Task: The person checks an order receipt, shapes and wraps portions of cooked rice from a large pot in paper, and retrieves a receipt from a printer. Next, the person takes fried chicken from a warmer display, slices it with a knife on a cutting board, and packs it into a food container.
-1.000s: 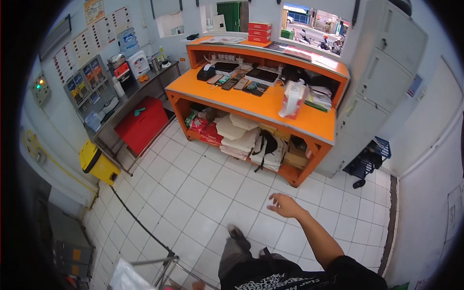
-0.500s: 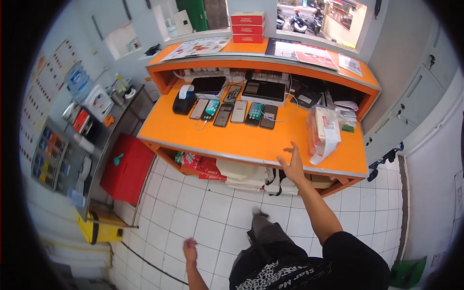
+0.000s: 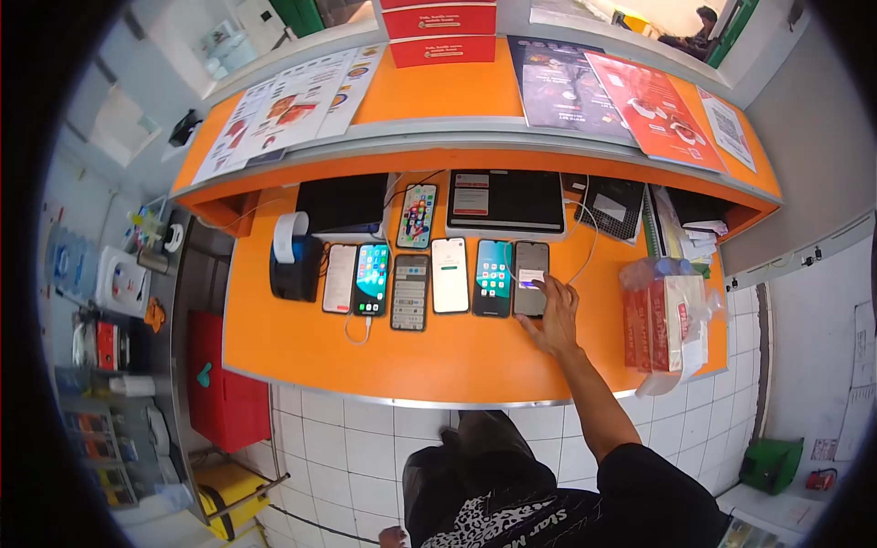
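My right hand [image 3: 554,318] is over the rightmost phone [image 3: 529,253] in the row on the orange counter [image 3: 438,365]. Its fingertips reach the lit screen, which shows a small white pop-up, and the thumb rests by the phone's lower left edge. The fingers are bent but apart, gripping nothing. Left of that phone lie a teal-screened phone [image 3: 493,279], a white-screened phone [image 3: 449,276] and several others. A charging cable runs into one phone [image 3: 371,279]. Only a bit of my left hand [image 3: 392,537] shows low by my body; its fingers are hidden.
A black receipt printer [image 3: 296,269] with a paper strip stands left of the phones. At the right sits a plastic bag [image 3: 671,315] with red-and-white boxes. Above is a shelf with menus [image 3: 306,100] and red boxes [image 3: 445,50]. A black tablet [image 3: 505,203] lies behind the phones.
I have come closer to the counter. My right hand has moved from the counter's front edge onto the rightmost phone, whose screen now shows a pop-up. My left hand has dropped towards the bottom edge.
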A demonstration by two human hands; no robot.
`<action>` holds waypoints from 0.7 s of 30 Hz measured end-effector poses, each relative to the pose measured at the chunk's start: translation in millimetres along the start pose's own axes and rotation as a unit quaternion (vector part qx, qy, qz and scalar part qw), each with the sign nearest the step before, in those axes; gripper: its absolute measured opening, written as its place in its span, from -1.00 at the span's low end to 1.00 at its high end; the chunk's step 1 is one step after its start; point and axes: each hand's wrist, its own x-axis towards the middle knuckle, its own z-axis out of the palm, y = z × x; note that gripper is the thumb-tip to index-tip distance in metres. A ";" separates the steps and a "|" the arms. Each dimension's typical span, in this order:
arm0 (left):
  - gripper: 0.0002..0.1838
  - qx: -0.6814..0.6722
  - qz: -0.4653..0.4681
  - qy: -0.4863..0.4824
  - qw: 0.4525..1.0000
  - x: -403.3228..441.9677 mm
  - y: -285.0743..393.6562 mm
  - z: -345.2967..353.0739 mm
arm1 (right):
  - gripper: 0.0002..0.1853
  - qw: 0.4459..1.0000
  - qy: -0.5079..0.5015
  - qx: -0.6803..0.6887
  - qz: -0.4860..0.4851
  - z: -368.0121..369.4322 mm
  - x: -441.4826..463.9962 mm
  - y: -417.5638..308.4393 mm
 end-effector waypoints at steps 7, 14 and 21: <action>-0.87 0.275 0.247 0.039 0.928 32.7 112.4 -16.6 | -0.08 0.997 0.023 0.046 0.066 1.5 16.6 -8.5; -0.62 0.059 0.305 0.110 0.944 -30.3 328.0 18.2 | -0.09 0.996 0.014 0.082 0.042 18.1 85.4 -49.0; -0.65 0.096 0.209 0.083 0.970 -9.6 293.3 3.5 | -0.21 0.980 0.135 0.037 0.140 23.9 90.4 -14.9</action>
